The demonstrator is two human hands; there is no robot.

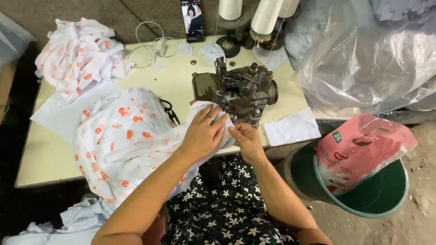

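A white garment with orange prints is spread over the cream sewing table and leads to a dark overlock sewing machine. My left hand, with a ring on one finger, lies flat on the cloth just in front of the machine, fingers together and pressing it down. Beside it, my right hand pinches the edge of the same cloth close to the machine's foot. The needle area is hidden behind the cloth and my fingers.
More printed cloth is piled at the table's far left. A phone leans on the wall, with thread cones beside it. A white cloth piece lies right of the machine. A green bucket holds a pink bag; clear plastic sheeting sits behind.
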